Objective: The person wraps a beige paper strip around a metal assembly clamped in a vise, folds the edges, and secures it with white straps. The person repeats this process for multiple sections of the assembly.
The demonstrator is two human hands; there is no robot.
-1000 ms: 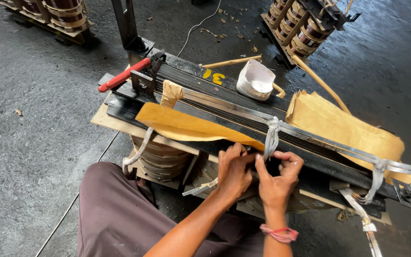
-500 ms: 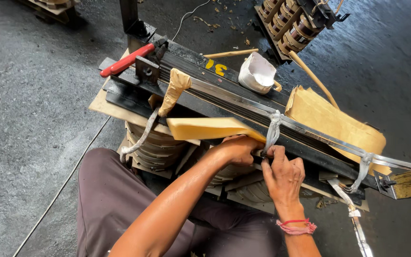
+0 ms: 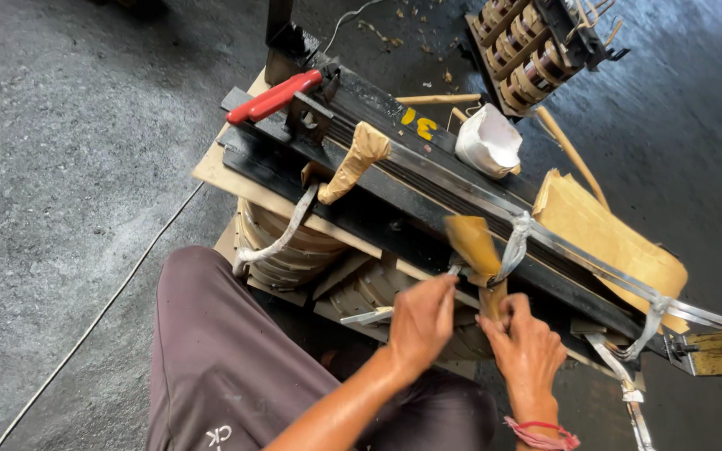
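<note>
Head view: both hands, left hand [image 3: 418, 321], right hand [image 3: 526, 347], seemingly pinching tan paper strip [image 3: 474, 245]

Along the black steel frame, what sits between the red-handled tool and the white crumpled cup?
In the head view, between the red-handled tool and white crumpled cup, a tan paper strip drapes over the black steel frame.

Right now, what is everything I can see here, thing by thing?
Transformer core frame: one, black, centre, on a board.
Wound coils: brown, under the frame.
Pliers: one, red handles, on the frame's far end.
Tape roll: one, white, on the frame.
Paper strip: one, tan, folded over the frame above both hands.
Paper sheets: tan stack, right.
Second coil assembly: one, top right, on the floor.
Left hand: at the strip's lower end.
Right hand: gripping the strip, red wristband.
</note>
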